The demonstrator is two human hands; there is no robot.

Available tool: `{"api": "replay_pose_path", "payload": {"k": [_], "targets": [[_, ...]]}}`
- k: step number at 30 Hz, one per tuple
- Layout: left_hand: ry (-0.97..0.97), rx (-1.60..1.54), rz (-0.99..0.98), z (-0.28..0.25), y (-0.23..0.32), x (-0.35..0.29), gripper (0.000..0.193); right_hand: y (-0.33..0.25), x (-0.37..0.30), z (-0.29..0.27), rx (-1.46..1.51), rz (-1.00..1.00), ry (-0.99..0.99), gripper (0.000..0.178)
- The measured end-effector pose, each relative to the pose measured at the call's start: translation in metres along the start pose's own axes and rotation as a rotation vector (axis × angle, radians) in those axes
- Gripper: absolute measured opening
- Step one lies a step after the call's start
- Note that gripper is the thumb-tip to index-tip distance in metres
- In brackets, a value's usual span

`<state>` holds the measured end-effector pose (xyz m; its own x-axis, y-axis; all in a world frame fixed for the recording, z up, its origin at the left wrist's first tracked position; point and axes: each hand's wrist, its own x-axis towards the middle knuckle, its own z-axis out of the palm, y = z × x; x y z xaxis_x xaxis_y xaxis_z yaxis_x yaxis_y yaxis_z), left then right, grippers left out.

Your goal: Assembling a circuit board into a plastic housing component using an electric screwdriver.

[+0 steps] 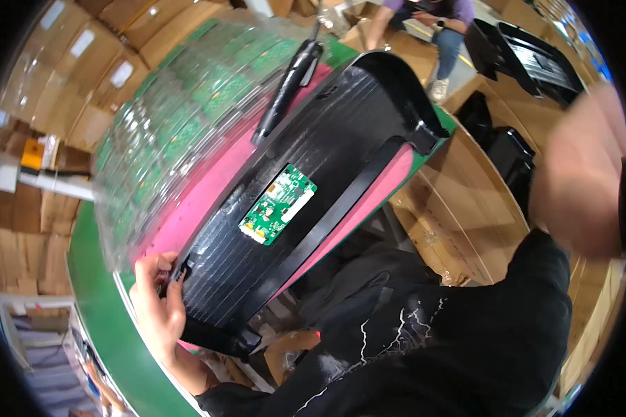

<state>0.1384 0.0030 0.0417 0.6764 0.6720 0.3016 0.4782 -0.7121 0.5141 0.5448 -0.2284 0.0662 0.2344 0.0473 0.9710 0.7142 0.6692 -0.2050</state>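
Note:
A long black plastic housing (327,153) lies slantwise on a pink mat (209,187) that covers part of the green table. On the housing's inner face rests a green circuit board (279,203) with white connectors along its edges. My left hand (158,302) grips the housing's near left end, thumb and fingers bent around its rim. My right hand (581,174) is raised at the far right, away from the housing; motion blur hides its fingers. A black cylindrical hand tool (285,94), likely an electric screwdriver, hangs beside the housing's far long edge.
Clear plastic trays of green boards (181,125) are stacked behind the mat. An open cardboard box (466,198) with black plastic parts stands at right; another black housing (528,59) is beyond it. A person (435,28) sits at the far side. Cartons (69,62) are piled at left.

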Motion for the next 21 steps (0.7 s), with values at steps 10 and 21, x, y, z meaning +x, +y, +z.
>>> {"api": "replay_pose_path", "payload": {"k": [10, 21], "targets": [[0.867, 0.1, -0.113, -0.035, -0.024, -0.088, 0.04, 0.064, 0.035, 0.1, 0.282, 0.155, -0.102, 0.032], [1.66, -0.214, -0.256, -0.139, -0.031, -0.128, 0.03, 0.008, 0.234, 0.137, 0.243, -0.521, -0.011, 0.031]]}}
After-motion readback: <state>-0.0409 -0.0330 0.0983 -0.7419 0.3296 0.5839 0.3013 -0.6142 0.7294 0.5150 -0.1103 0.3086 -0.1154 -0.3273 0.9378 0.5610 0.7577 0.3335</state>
